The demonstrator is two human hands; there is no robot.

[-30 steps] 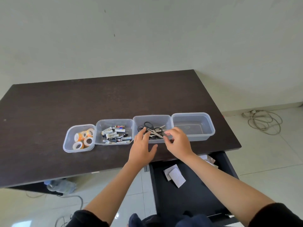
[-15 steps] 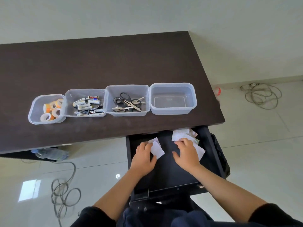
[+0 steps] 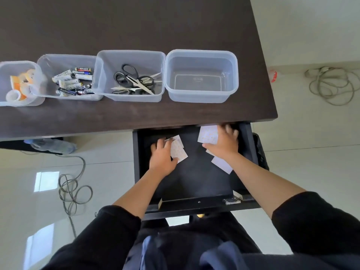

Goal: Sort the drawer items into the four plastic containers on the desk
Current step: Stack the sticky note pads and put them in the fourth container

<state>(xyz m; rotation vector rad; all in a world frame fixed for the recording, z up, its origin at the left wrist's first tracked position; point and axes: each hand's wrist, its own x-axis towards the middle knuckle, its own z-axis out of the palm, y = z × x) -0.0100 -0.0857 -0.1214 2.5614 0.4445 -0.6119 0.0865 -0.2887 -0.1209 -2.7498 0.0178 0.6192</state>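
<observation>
Four clear plastic containers stand in a row on the dark desk (image 3: pixel 136 20): one with tape rolls (image 3: pixel 29 64), one with batteries (image 3: pixel 66 57), one with scissors (image 3: pixel 130 53), and an empty one (image 3: pixel 201 52) on the right. Below them the black drawer (image 3: pixel 194 182) is pulled out. My left hand (image 3: pixel 162 155) lies on small white dotted sheets (image 3: pixel 179 152) at the drawer's left, its thumb curled at their lower edge. With fingers spread, my right hand (image 3: pixel 225 144) touches another dotted sheet (image 3: pixel 207 134) at the back right. A white sheet (image 3: pixel 222 164) sticks out under my right wrist.
The desk's front edge overhangs the back of the drawer. Cables lie on the tiled floor at the left (image 3: pixel 72 188) and at the right (image 3: pixel 331 84). A plastic bottle (image 3: pixel 52 146) lies under the desk. My dark-clothed knees (image 3: pixel 185 250) sit below the drawer front.
Both hands came down from the scissors container into the drawer and onto the paper sheets. The right hand has since reached further back. The camera tilted down and closer.
</observation>
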